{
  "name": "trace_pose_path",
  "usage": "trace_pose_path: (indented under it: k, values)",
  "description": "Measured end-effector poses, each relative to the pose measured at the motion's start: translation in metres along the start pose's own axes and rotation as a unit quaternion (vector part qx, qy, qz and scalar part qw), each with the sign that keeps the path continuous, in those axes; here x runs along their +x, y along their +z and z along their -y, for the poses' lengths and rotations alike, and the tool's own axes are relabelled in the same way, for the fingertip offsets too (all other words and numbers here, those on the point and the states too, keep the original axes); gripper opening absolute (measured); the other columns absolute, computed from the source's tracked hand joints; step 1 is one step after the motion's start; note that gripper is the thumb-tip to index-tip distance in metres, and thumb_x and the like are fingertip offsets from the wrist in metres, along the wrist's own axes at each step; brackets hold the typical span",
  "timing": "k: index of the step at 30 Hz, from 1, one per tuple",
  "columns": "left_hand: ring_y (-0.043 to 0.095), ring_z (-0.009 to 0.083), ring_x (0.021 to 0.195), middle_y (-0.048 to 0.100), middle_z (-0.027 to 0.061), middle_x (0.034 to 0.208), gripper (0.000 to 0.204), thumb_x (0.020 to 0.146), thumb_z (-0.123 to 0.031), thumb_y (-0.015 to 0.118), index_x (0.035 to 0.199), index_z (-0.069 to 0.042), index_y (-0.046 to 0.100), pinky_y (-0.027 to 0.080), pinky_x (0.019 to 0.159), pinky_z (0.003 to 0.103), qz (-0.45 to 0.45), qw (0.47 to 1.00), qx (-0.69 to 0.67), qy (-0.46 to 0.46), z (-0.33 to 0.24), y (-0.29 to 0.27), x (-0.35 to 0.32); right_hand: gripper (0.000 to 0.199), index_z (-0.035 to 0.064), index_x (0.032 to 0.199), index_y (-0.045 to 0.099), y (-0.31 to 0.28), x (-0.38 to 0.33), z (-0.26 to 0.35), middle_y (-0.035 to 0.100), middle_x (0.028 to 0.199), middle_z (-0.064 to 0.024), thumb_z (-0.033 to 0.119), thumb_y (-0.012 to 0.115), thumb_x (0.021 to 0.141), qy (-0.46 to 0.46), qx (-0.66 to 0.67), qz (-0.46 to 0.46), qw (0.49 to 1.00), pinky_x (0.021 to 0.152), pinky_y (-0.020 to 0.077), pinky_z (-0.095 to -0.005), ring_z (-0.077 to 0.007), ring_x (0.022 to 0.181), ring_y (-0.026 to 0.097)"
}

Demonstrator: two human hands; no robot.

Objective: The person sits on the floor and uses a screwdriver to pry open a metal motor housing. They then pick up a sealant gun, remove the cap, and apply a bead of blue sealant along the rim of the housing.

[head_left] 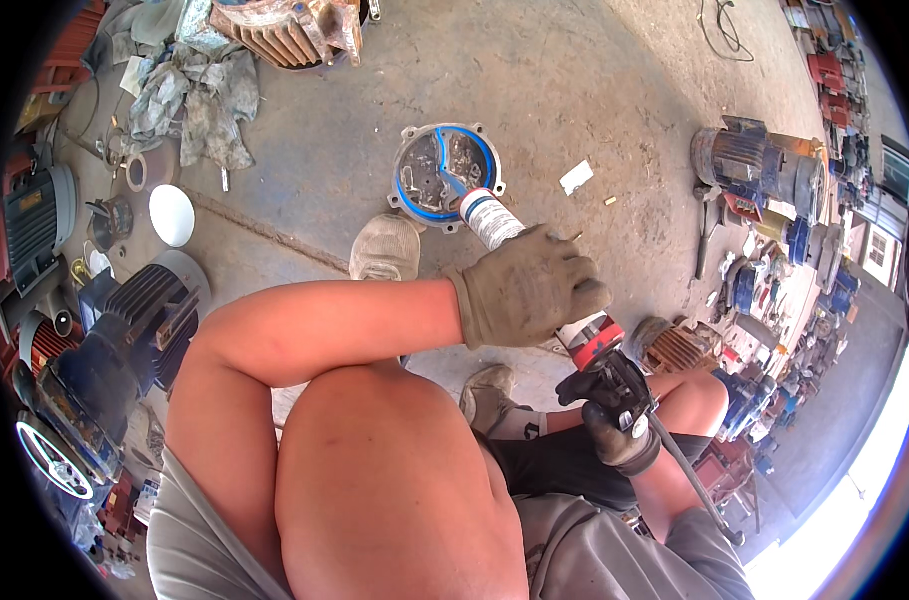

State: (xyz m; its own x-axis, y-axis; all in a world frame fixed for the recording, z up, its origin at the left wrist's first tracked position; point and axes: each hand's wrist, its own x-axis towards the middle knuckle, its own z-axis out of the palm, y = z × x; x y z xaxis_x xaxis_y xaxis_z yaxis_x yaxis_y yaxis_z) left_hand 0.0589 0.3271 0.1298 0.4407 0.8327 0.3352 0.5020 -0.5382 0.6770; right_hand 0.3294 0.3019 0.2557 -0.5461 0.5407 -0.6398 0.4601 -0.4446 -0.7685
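My left hand (535, 287), in a dirty tan work glove, is wrapped round the white sealant cartridge (491, 219), part of which it hides. The cartridge sits in a caulking gun (630, 388) with a red front and a long rod trailing back. Gloved too, my right hand (615, 435) grips the gun's black handle by my right knee. The blue nozzle points down to a round metal cover (501, 187) with bolt lugs, lying on the floor. Blue sealant (490, 152) runs along its rim and across its middle.
Crumpled grey rags (210, 105) and a white disc (173, 216) lie at the left. A rusty motor housing (285, 35) stands at the back. Motors (735, 155) and parts crowd both sides. My shoe (386, 248) is just beside the cover.
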Motion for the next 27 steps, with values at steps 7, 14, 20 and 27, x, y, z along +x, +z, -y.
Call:
trace_pose_path:
  k: [7, 14, 20, 27]
  values:
    - [0.071, 0.0227, 0.097, 0.069, 0.0022, 0.099, 0.018, 0.091, -0.029, 0.066, 0.105, -0.017, 0.065, 0.051, 0.092, 0.045, -0.049, 0.999, 0.014, 0.021, -0.001, 0.002, 0.001, 0.058, -0.0033, 0.143, 0.056, 0.001, -0.001, 0.004, 0.074, 0.112, -0.0126, -0.004, 0.057, 0.085, 0.001, -0.058, -0.009, 0.998, 0.098, 0.0579, -0.0370, -0.0216, 0.105, 0.073]
    - [0.071, 0.0233, 0.099, 0.070, 0.0028, 0.100, 0.020, 0.092, -0.030, 0.066, 0.107, -0.017, 0.066, 0.050, 0.094, 0.047, -0.046, 0.999, -0.004, 0.023, -0.003, 0.006, 0.004, 0.049, -0.0011, 0.135, 0.062, -0.004, -0.006, 0.000, 0.076, 0.109, -0.0105, -0.003, 0.058, 0.087, -0.002, -0.136, -0.012, 0.991, 0.094, 0.0586, -0.0359, -0.0206, 0.103, 0.074]
    - [0.071, 0.0239, 0.100, 0.070, 0.0034, 0.102, 0.021, 0.092, -0.029, 0.066, 0.108, -0.016, 0.066, 0.051, 0.093, 0.047, -0.041, 0.999, -0.003, 0.025, -0.005, 0.010, 0.005, 0.045, -0.0003, 0.133, 0.063, 0.003, -0.010, 0.002, 0.075, 0.107, -0.0101, -0.006, 0.057, 0.088, 0.008, -0.072, -0.036, 0.997, 0.090, 0.0590, -0.0339, -0.0203, 0.101, 0.074]
    - [0.072, 0.0251, 0.102, 0.071, 0.0049, 0.104, 0.026, 0.091, -0.031, 0.069, 0.112, -0.014, 0.066, 0.052, 0.092, 0.047, -0.045, 0.998, -0.026, 0.032, -0.008, 0.013, 0.004, 0.042, -0.0012, 0.132, 0.062, 0.004, -0.015, 0.002, 0.073, 0.107, -0.0088, -0.006, 0.055, 0.091, -0.006, -0.051, -0.037, 0.998, 0.092, 0.0594, -0.0348, -0.0198, 0.101, 0.073]
